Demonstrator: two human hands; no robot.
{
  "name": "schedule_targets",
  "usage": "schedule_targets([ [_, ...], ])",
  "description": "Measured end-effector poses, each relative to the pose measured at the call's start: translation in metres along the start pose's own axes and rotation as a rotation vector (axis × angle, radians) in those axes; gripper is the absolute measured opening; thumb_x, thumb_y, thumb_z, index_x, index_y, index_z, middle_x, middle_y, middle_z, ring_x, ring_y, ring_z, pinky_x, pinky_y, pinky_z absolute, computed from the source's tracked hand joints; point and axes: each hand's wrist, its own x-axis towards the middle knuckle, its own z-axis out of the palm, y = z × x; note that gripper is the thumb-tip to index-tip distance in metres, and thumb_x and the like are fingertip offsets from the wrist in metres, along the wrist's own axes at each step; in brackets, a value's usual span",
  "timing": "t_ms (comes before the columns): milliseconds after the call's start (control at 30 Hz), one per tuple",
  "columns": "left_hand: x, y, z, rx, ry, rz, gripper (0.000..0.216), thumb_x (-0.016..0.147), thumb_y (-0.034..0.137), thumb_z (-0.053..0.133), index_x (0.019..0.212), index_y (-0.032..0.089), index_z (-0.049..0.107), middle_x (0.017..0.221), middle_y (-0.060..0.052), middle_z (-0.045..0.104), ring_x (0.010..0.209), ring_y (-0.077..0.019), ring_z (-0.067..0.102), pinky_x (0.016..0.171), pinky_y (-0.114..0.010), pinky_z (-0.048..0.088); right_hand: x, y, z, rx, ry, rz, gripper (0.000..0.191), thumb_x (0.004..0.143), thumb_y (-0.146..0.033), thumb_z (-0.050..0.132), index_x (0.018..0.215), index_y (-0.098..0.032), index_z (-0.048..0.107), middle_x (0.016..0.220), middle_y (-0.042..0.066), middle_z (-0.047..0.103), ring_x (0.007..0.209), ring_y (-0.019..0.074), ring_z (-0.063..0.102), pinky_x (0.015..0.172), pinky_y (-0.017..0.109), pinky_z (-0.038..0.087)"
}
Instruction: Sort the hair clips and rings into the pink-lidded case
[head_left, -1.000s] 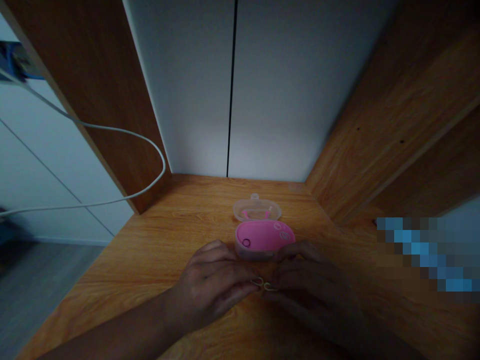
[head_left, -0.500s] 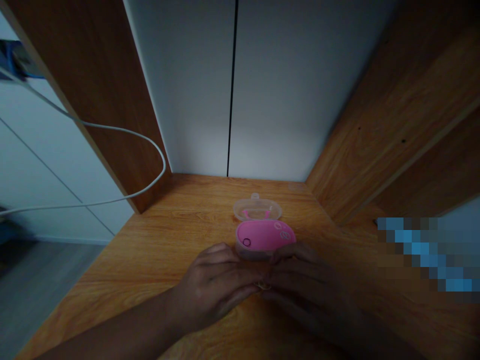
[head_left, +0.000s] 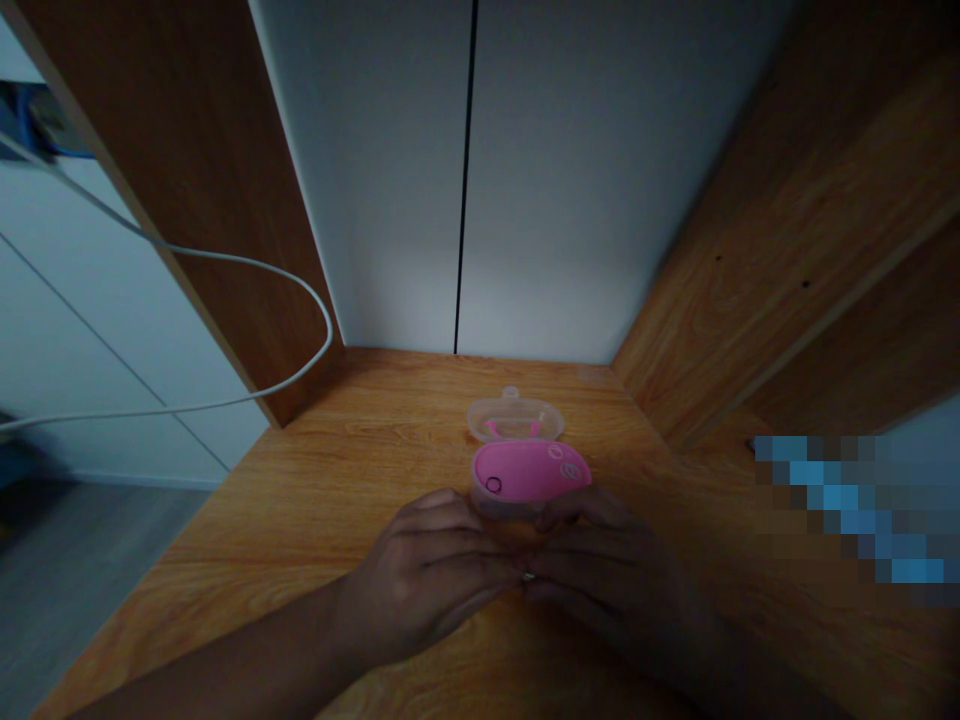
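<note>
My left hand (head_left: 435, 575) and my right hand (head_left: 611, 570) meet at the fingertips just in front of a small case. Between them they pinch a small, thin, light-coloured loop (head_left: 528, 576), mostly hidden by the fingers. The case stands open on the wooden surface, its pink-lined base (head_left: 525, 472) towards me and its clear lid (head_left: 514, 418) laid back behind. On the pink part lie a dark thin ring (head_left: 493, 485) at the left and several pale rings (head_left: 570, 471) at the right. My right fingers are close to the case's front right edge.
White panels (head_left: 405, 250) rise behind the wooden surface (head_left: 360, 430). Wooden side boards stand left (head_left: 195, 200) and right (head_left: 750, 270). A white cable (head_left: 328, 325) loops in from the left. A blurred-out blue patch (head_left: 840, 500) lies at the right.
The fingertips have closed further over the small loop, so less of it shows. The case and its lid have not moved.
</note>
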Motion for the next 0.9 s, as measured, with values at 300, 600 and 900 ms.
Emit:
schedule_targets([
  [300, 0.0026, -0.0007, -0.0009, 0.009, 0.016, -0.003, 0.02, 0.087, 0.011, 0.07, 0.107, 0.016, 0.068, 0.088, -0.002, 0.079, 0.076, -0.0155, 0.07, 0.07, -0.031, 0.052, -0.0043, -0.0023, 0.0004, 0.053, -0.071, 0.064, 0.015, 0.094, -0.015, 0.058, 0.103, -0.022, 0.067, 0.087, 0.001, 0.073, 0.09, 0.0182, 0.063, 0.08, 0.033, 0.054],
  [600, 0.0029, -0.0001, -0.0035, 0.02, 0.017, -0.005, 0.021, 0.087, 0.012, 0.071, 0.107, 0.017, 0.068, 0.091, -0.003, 0.079, 0.078, -0.0162, 0.071, 0.07, -0.031, 0.052, -0.0026, -0.0052, -0.0014, 0.078, -0.097, 0.101, 0.014, 0.093, -0.014, 0.057, 0.101, -0.02, 0.066, 0.089, 0.001, 0.071, 0.09, 0.0169, 0.061, 0.083, 0.033, 0.051],
  [900, 0.0028, 0.0005, -0.0044, 0.011, 0.034, -0.003, 0.018, 0.087, 0.014, 0.073, 0.104, 0.018, 0.07, 0.089, -0.001, 0.079, 0.075, -0.0154, 0.069, 0.069, -0.031, 0.049, -0.0002, -0.0083, -0.002, 0.085, -0.061, 0.049, 0.019, 0.092, -0.012, 0.058, 0.107, -0.021, 0.066, 0.087, 0.001, 0.071, 0.09, 0.0173, 0.06, 0.081, 0.032, 0.051],
])
